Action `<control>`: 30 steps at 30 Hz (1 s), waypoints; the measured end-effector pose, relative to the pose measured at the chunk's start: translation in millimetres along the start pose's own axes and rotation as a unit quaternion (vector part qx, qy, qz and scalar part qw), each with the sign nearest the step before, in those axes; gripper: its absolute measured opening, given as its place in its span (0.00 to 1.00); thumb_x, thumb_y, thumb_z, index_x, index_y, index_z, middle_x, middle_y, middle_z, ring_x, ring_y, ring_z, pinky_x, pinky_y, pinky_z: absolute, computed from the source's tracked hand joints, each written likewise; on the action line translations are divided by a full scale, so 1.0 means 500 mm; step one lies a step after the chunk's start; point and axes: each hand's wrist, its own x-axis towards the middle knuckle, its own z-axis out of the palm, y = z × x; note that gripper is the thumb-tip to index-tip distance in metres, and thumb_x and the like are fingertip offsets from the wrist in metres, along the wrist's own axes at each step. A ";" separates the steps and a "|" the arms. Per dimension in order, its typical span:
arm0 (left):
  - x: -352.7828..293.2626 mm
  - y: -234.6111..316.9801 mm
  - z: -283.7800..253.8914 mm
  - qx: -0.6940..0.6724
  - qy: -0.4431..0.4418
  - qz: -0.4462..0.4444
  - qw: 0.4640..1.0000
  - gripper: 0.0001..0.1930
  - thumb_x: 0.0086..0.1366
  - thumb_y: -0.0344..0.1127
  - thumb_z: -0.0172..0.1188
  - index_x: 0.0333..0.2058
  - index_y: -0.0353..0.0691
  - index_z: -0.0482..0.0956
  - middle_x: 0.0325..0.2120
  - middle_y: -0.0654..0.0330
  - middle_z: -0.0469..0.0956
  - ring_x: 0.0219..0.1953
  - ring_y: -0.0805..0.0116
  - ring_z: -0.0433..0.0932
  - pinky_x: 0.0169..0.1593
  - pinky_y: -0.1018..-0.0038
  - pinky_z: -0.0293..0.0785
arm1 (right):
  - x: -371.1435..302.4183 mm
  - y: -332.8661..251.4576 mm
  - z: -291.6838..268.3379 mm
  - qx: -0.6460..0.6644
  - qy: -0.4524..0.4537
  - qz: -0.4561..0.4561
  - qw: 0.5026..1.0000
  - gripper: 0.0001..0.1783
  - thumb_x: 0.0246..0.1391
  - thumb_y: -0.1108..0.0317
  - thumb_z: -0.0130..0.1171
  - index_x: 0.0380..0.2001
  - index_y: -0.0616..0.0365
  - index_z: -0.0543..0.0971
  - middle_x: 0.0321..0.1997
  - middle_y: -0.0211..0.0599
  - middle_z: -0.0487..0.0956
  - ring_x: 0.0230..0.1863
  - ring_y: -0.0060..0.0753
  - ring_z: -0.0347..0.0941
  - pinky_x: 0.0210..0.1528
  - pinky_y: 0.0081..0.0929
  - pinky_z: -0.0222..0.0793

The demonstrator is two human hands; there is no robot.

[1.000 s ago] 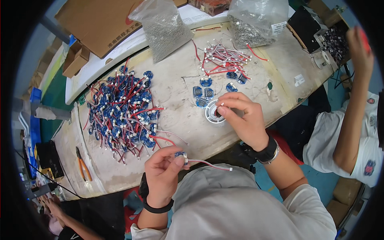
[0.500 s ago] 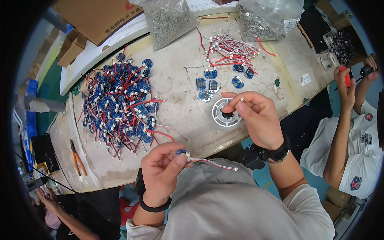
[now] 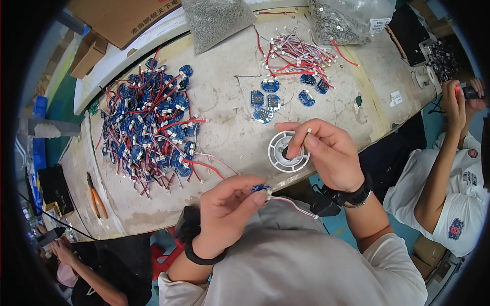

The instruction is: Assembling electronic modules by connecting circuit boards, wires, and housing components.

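My left hand (image 3: 222,217) pinches a small blue circuit board (image 3: 260,188) between thumb and fingers. From the board's white connector a thin white-and-red cable (image 3: 293,204) trails to the right, its plug end free. My right hand (image 3: 332,155) is closed in a pinch, with a tiny white plug (image 3: 309,130) poking out above thumb and forefinger. Just under those fingers lies a white spoked round part (image 3: 272,154) with a dark middle, partly covered by the hand. Beyond it, several loose blue boards (image 3: 263,114) lie on the table without cables.
A large heap of cabled blue boards (image 3: 148,122) covers the left. Loose red-and-white cables (image 3: 301,53) lie at the back, near bags of small metal parts (image 3: 217,25). Orange-handled pliers (image 3: 95,196) rest at far left. At right a co-worker's hands (image 3: 457,104) hold a red-and-black tool.
My left hand has moved right with the board and its cable, closer to the right hand. The right hand stays over the white round part. The co-worker's hands at right have shifted.
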 end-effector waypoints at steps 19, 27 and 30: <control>0.031 -0.002 0.010 -0.002 0.061 -0.005 0.998 0.10 0.57 0.25 0.53 0.39 0.30 0.71 0.29 0.61 0.74 0.30 0.79 0.73 0.35 0.82 0.73 | -0.010 0.002 0.029 -0.294 -0.038 -0.063 0.953 0.04 0.46 0.73 0.55 0.27 0.61 0.74 0.29 0.36 0.74 0.38 0.36 0.67 0.41 0.28 0.62; 0.032 -0.004 0.007 -0.022 0.058 -0.030 0.998 0.11 0.57 0.25 0.53 0.39 0.30 0.71 0.29 0.60 0.74 0.30 0.79 0.73 0.35 0.83 0.73 | -0.009 0.003 0.027 -0.270 -0.047 -0.052 0.960 0.03 0.42 0.73 0.57 0.25 0.59 0.75 0.24 0.33 0.74 0.38 0.36 0.67 0.45 0.29 0.61; 0.032 -0.007 0.011 -0.007 0.059 -0.024 0.998 0.11 0.57 0.25 0.53 0.39 0.30 0.71 0.30 0.60 0.75 0.31 0.79 0.73 0.35 0.83 0.73 | -0.010 0.007 0.027 -0.268 -0.028 -0.062 0.961 0.03 0.41 0.74 0.57 0.23 0.59 0.75 0.24 0.32 0.74 0.38 0.35 0.67 0.44 0.28 0.61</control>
